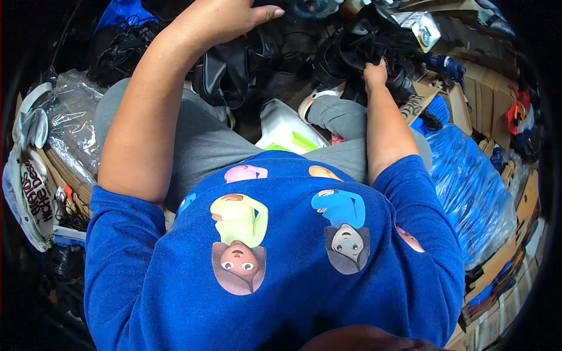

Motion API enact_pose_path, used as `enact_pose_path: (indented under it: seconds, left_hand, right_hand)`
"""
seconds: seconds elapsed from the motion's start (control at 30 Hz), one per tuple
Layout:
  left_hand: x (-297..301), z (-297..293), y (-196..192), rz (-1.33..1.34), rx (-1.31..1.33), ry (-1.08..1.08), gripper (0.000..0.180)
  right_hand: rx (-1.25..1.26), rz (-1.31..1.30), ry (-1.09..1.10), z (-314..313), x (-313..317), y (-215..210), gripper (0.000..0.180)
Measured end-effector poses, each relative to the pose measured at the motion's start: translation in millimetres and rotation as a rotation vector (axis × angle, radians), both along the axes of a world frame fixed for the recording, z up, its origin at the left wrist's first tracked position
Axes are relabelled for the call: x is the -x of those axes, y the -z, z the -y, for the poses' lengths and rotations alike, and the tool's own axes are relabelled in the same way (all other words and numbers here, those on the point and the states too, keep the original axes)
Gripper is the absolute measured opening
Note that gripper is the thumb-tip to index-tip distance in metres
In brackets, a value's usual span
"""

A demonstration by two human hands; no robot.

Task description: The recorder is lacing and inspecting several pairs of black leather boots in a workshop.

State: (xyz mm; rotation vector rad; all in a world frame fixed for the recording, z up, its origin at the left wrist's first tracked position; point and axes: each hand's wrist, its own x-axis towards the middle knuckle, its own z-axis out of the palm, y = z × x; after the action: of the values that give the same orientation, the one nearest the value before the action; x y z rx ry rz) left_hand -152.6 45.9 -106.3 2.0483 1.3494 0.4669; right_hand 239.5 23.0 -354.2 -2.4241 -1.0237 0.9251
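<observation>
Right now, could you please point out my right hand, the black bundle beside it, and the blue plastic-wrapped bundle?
right hand (pixel 376 75): head view, middle of the hand
black bundle (pixel 353 45): head view, its dark middle
blue plastic-wrapped bundle (pixel 468 196): head view, its wrinkled middle

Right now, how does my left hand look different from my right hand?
Your left hand is cut off by the picture's top edge; your right hand shows lower, inside the frame. The left hand has its thumb stretched out sideways, with no contact visible, while the right hand is at a black bundle, its fingertips hard to make out. Both are bare.
</observation>
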Motion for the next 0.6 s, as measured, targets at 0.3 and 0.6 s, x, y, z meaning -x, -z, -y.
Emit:
enact_pose_path:
  seconds: [0.3, 0.6]
  left_hand:
    - [17, 3, -14, 0.153, -0.132, -0.169, 0.021]
    - [49, -2, 0, 0.239, -0.02, -0.469, 0.018]
  right_hand:
    - [0.43, -0.104, -0.024, -5, 43, 11, 0.049]
    - [0.879, 0.193, -0.728, -12, 24, 60, 0.043]
